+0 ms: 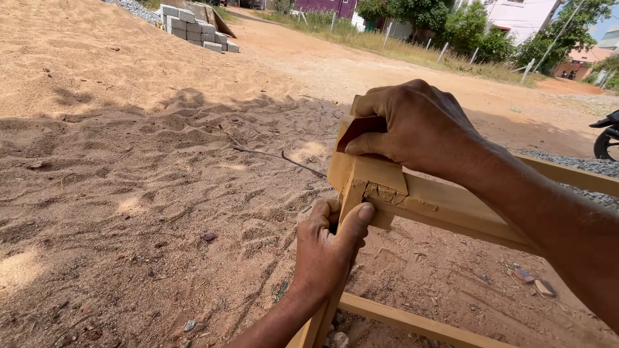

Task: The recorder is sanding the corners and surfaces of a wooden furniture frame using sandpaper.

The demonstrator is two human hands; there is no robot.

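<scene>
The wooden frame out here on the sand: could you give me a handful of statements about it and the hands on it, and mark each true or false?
1. The right hand presses a reddish-brown piece of sandpaper onto the top corner of the wooden frame. True.
2. The left hand hangs free, away from the wood. False: its grip is closed around the frame's upright leg just below the corner, thumb up.
3. The frame stands on a tiled indoor floor. False: it stands outdoors on sandy ground.
4. A stack of grey blocks sits far back on the left. True.
5. The corner joint shows a rough, cracked patch of filler. True.
</scene>
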